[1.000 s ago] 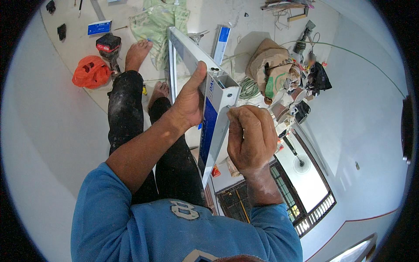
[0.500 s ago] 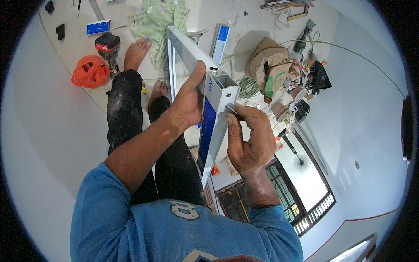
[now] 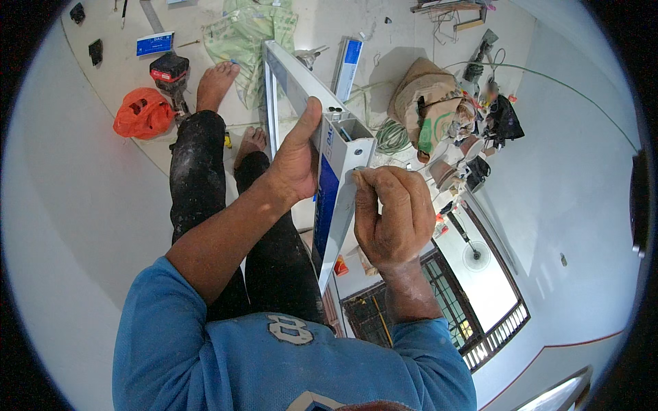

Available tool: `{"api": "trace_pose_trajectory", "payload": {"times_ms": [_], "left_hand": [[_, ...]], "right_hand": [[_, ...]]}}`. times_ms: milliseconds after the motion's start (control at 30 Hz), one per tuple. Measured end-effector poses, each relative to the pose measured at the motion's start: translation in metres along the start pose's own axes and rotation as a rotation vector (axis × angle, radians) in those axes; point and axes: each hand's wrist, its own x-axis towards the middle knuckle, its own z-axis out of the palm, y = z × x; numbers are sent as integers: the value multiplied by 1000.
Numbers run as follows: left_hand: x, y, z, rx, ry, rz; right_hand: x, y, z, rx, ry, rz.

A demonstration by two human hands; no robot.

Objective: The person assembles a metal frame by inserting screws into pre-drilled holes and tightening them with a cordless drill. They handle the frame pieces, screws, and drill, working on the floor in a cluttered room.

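Observation:
A white aluminium frame (image 3: pixel 291 75) with a blue label stands upright between my knees. Its near corner is at chest height. My left hand (image 3: pixel 296 159) grips the frame's corner from the left, thumb up along the top edge. My right hand (image 3: pixel 391 212) is closed at the right side of that corner, fingertips pinching at the profile's open end. Whether something small is pinched in them cannot be told. I sit on the white floor in dark trousers, bare feet (image 3: pixel 216 81) ahead.
A cordless drill (image 3: pixel 171 72) and an orange plastic bag (image 3: pixel 142 113) lie left of my feet. A green sack (image 3: pixel 250 31), a blue box (image 3: pixel 349 58), a brown sack (image 3: pixel 425 103) and tangled tools and cables (image 3: pixel 480 130) lie around the frame's far end.
My right hand has shifted its fingers at the frame's corner, closing tighter against the profile end. The left hand and the frame have stayed in place.

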Motion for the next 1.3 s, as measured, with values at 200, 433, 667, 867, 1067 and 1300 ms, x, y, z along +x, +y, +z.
{"api": "trace_pose_trajectory", "payload": {"times_ms": [200, 433, 667, 867, 1067, 1300], "left_hand": [[-4, 3, 5, 30, -15, 3], [-8, 4, 15, 77, 21, 27], [-8, 3, 19, 95, 23, 52], [-5, 3, 6, 17, -29, 14], [-5, 2, 8, 61, 1, 21], [-15, 8, 31, 80, 54, 19]], "right_hand": [[2, 1, -3, 74, -49, 27], [3, -3, -1, 2, -55, -41], [-8, -1, 6, 49, 9, -2], [-1, -4, 5, 5, 7, -36], [0, -4, 2, 27, -27, 10], [5, -9, -8, 76, -93, 42]]}}
